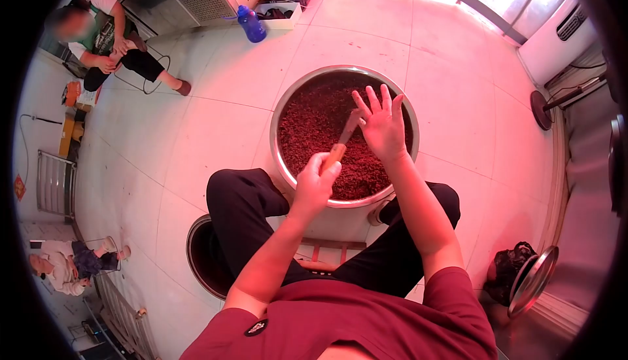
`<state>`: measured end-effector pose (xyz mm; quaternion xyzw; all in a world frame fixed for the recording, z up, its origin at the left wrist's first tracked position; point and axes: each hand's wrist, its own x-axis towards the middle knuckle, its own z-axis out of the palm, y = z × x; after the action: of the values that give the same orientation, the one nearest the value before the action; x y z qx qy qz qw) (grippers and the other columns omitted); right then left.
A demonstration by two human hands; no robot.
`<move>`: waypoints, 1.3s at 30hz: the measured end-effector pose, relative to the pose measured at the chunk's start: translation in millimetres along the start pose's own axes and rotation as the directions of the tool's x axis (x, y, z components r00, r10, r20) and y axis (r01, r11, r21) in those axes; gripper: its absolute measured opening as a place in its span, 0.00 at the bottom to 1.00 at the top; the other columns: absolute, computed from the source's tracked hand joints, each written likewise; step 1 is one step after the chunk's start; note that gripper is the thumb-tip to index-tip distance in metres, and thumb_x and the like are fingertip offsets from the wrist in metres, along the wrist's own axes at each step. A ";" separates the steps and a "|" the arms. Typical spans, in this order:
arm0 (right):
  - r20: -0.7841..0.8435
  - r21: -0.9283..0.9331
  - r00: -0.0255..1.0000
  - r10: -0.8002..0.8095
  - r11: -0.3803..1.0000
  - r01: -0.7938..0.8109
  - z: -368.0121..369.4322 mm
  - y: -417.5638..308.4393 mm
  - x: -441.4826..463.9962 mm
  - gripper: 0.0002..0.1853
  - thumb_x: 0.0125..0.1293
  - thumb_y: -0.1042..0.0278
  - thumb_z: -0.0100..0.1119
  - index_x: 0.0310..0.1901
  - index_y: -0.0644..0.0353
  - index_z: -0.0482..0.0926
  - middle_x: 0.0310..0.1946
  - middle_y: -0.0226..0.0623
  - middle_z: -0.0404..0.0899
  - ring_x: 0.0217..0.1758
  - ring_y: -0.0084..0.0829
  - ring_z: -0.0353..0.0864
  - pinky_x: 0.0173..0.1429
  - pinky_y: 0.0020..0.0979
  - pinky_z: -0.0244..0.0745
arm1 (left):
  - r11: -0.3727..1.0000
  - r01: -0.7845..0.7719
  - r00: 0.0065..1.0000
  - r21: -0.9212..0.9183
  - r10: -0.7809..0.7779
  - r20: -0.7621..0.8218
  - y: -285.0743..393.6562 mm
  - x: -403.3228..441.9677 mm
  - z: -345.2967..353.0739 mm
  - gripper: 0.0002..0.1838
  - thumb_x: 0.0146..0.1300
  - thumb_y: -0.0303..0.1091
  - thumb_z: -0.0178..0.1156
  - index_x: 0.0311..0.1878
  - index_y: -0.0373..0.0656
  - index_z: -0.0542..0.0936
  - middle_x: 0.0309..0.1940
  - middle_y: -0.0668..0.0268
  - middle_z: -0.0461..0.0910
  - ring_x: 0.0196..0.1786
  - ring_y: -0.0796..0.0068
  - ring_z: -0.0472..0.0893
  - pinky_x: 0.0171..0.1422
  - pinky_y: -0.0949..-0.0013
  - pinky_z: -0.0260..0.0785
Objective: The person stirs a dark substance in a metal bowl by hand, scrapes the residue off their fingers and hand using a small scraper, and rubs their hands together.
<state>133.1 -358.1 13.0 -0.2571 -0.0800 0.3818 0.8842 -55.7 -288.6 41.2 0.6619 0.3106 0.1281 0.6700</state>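
Note:
Between my knees stands a large round metal basin (277, 144), holding a dark red, crumbly mass (307, 131). Over the basin, my left hand (317, 180) is closed around the wooden handle of a knife (335, 153). Its flat blade points up and right, with its tip at the fingers of my right hand (381, 124); whether they touch I cannot tell. My right hand is raised above the basin's right side, palm toward me, fingers spread and holding nothing. Some reddish residue seems to be on its fingertips.
A dark metal pot (204, 255) stands by my left leg. A blue bottle (251, 24) and a white box (281, 17) are ahead on the tiled floor. Two people sit at the left. To the right are a black bag (510, 265) and a round metal lid (534, 281).

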 end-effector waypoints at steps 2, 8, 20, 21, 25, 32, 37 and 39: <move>-0.011 0.011 1.000 -0.015 1.000 0.015 2.1 0.4 0.1 0.49 0.63 0.30 0.45 0.75 0.44 0.33 0.77 0.35 0.37 0.74 0.38 0.55 0.61 0.37 0.63 | 0.997 0.044 0.999 0.065 -0.046 0.026 -2.9 -6.4 2.4 0.16 0.65 0.38 0.59 0.49 0.36 0.75 0.26 0.71 0.74 0.27 0.84 0.71 0.33 0.74 0.66; -0.046 0.065 0.999 0.000 0.998 0.003 -0.6 0.2 -3.5 0.46 0.65 0.32 0.43 0.75 0.44 0.34 0.76 0.35 0.40 0.75 0.37 0.53 0.68 0.39 0.54 | 0.999 -0.013 1.000 0.044 0.013 0.000 -9.5 4.7 12.7 0.13 0.68 0.36 0.56 0.51 0.39 0.72 0.24 0.77 0.68 0.18 0.93 0.61 0.19 0.83 0.54; 0.013 -0.054 1.000 -0.016 0.998 0.016 5.5 5.4 -1.6 0.46 0.65 0.31 0.42 0.75 0.46 0.35 0.76 0.36 0.41 0.77 0.36 0.47 0.76 0.46 0.41 | 0.993 0.024 0.999 -0.115 -0.027 -0.030 17.6 44.3 -1.1 0.14 0.66 0.38 0.58 0.46 0.36 0.76 0.24 0.71 0.74 0.21 0.88 0.68 0.24 0.77 0.62; -0.038 0.020 0.999 -0.018 1.000 0.019 4.2 3.4 0.4 0.47 0.65 0.30 0.42 0.75 0.46 0.35 0.76 0.36 0.41 0.77 0.36 0.48 0.76 0.47 0.42 | 0.995 0.007 1.000 -0.096 -0.010 -0.027 18.4 39.1 1.5 0.14 0.66 0.38 0.58 0.46 0.36 0.75 0.24 0.72 0.73 0.20 0.89 0.68 0.23 0.78 0.62; -0.125 0.191 0.991 -0.040 0.980 0.064 -2.0 -7.8 2.1 0.52 0.60 0.29 0.50 0.75 0.46 0.34 0.76 0.36 0.40 0.76 0.38 0.50 0.71 0.52 0.52 | 1.000 0.019 1.000 0.006 -0.019 0.022 11.7 5.5 14.2 0.15 0.66 0.39 0.58 0.47 0.38 0.76 0.24 0.72 0.73 0.21 0.87 0.69 0.24 0.76 0.63; -0.126 0.216 0.992 -0.024 0.975 0.051 -11.4 -8.7 0.6 0.54 0.59 0.29 0.52 0.74 0.45 0.32 0.76 0.37 0.38 0.74 0.38 0.55 0.71 0.54 0.52 | 0.991 -0.005 1.000 0.130 0.007 -0.014 -1.3 14.4 20.2 0.17 0.65 0.40 0.59 0.49 0.37 0.76 0.28 0.65 0.78 0.31 0.78 0.76 0.38 0.70 0.70; -0.063 0.242 0.998 -0.007 0.970 0.022 -3.1 -7.9 -4.1 0.53 0.60 0.30 0.52 0.74 0.46 0.32 0.76 0.37 0.39 0.75 0.39 0.53 0.73 0.52 0.52 | 0.986 -0.107 0.989 0.128 0.119 -0.084 2.3 43.3 10.8 0.17 0.65 0.41 0.59 0.46 0.36 0.76 0.26 0.66 0.77 0.29 0.80 0.75 0.35 0.71 0.69; -0.082 0.238 0.995 -0.056 0.968 0.074 -3.2 -13.4 0.9 0.53 0.60 0.30 0.52 0.74 0.47 0.32 0.76 0.37 0.39 0.75 0.40 0.53 0.73 0.51 0.52 | 0.990 -0.059 0.995 0.126 0.069 -0.074 9.5 39.1 9.6 0.16 0.65 0.41 0.59 0.46 0.37 0.76 0.25 0.66 0.76 0.29 0.80 0.74 0.35 0.70 0.68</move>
<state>143.3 -366.4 17.1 -0.1592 -0.0081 0.3496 0.9232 -17.5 -272.7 40.1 0.7064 0.3224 0.1558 0.6105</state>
